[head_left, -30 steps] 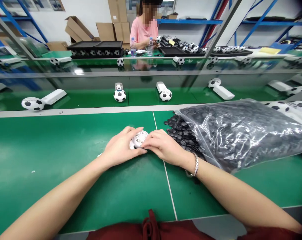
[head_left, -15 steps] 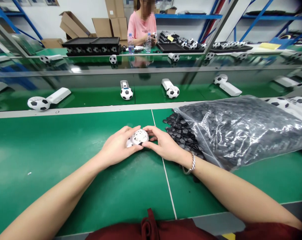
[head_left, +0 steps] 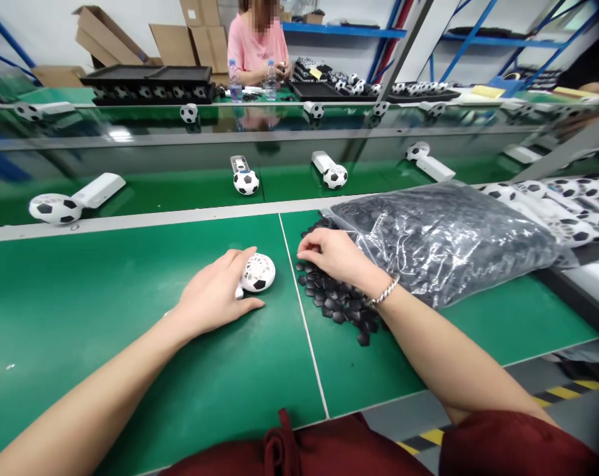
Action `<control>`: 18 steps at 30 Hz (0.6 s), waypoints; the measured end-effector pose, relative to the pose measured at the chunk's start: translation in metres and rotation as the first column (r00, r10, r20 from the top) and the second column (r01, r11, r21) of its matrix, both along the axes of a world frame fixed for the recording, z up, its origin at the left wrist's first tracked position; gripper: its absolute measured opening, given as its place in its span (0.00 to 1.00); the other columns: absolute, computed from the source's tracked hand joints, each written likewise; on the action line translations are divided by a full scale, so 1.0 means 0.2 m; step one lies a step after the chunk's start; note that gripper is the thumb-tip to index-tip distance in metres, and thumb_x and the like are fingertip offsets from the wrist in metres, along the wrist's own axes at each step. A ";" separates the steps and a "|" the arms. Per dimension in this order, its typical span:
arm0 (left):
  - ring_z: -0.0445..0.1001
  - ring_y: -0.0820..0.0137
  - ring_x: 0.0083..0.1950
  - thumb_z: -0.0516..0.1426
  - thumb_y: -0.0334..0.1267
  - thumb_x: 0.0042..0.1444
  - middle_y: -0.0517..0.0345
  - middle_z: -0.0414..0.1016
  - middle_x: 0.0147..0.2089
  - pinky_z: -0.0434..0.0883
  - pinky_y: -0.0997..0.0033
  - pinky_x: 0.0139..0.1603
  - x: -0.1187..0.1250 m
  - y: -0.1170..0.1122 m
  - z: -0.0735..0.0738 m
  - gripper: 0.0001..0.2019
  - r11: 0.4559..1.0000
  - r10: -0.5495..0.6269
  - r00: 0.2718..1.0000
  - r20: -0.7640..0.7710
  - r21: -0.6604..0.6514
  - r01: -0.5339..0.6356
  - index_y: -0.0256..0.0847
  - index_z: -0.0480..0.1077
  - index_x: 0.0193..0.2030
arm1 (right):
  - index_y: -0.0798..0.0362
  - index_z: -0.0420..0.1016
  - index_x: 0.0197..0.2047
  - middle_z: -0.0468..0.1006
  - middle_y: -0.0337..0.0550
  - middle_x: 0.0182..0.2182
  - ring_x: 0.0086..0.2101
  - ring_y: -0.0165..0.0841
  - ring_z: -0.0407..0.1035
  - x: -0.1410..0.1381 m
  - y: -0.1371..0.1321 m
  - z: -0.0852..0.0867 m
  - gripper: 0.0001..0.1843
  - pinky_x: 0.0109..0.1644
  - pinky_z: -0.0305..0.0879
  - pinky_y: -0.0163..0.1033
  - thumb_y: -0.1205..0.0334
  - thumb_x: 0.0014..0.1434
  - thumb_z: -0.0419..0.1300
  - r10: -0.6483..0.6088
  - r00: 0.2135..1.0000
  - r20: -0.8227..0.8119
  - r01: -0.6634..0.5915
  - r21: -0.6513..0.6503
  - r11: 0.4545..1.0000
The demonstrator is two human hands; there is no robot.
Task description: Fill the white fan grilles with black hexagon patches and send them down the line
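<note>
My left hand (head_left: pixel 213 291) lies over a small white handheld fan (head_left: pixel 258 272) with a round, football-patterned head and a grille on top. Its fingers and thumb curve around the fan, and the palm covers most of the handle. To the right, my right hand (head_left: pixel 336 258) is over a spread of loose black pentagon pieces (head_left: pixel 336 305). Thumb and fingertips are pinched together there; whatever is between them is too small to make out. The loose pieces lie at the mouth of a large clear plastic bag (head_left: pixel 453 238) full of black pieces.
Beyond the green table (head_left: pixel 131 370) runs a green conveyor (head_left: pixel 180 188) carrying several similar fans, including one white fan (head_left: pixel 335 176). More football-patterned parts (head_left: pixel 572 231) lie at the right. Across the line, a person in pink (head_left: pixel 257 49) stands behind black trays (head_left: pixel 151 86).
My right hand has left the fan and moved right, onto the black pieces. My left hand stays at the fan. The view has turned slightly to the right.
</note>
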State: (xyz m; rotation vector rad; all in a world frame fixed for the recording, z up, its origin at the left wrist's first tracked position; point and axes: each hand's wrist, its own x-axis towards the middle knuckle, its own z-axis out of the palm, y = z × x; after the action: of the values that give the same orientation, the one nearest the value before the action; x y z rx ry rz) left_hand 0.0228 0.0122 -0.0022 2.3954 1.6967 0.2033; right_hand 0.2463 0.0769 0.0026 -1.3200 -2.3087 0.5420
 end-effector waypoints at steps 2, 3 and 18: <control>0.64 0.51 0.53 0.56 0.56 0.45 0.42 0.63 0.54 0.65 0.57 0.47 0.02 0.00 -0.01 0.42 0.998 -0.030 0.997 -0.067 0.044 0.033 0.36 0.47 0.62 | 0.54 0.75 0.27 0.75 0.41 0.26 0.27 0.30 0.67 0.00 -0.01 0.00 0.04 0.34 0.62 0.36 0.67 0.51 0.60 0.054 0.991 0.121 -0.049 -0.038 0.998; 0.63 0.51 0.53 0.55 0.56 0.47 0.40 0.63 0.54 0.65 0.56 0.48 0.02 0.00 -0.02 0.41 0.997 -0.038 0.995 -0.088 0.059 0.043 0.34 0.46 0.63 | 0.54 0.75 0.28 0.75 0.42 0.28 0.29 0.31 0.68 -0.01 -0.02 -0.01 0.03 0.34 0.61 0.36 0.67 0.51 0.60 0.069 0.983 0.170 -0.062 -0.044 0.997; 0.63 0.61 0.51 0.46 0.25 0.48 0.56 0.62 0.59 0.58 0.60 0.46 -0.01 0.03 0.02 0.31 0.976 -0.181 0.982 -0.045 0.112 0.185 0.45 0.52 0.61 | 0.53 0.73 0.32 0.76 0.38 0.30 0.33 0.28 0.68 -0.07 -0.13 0.06 0.04 0.39 0.62 0.33 0.69 0.54 0.58 0.313 0.945 -0.092 -0.319 -0.068 0.945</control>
State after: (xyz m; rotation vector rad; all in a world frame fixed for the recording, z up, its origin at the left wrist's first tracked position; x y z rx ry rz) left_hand 0.0202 0.0184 0.0014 2.6365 1.5041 0.2394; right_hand 0.2316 0.0518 0.0152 -0.9438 -2.4680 0.7849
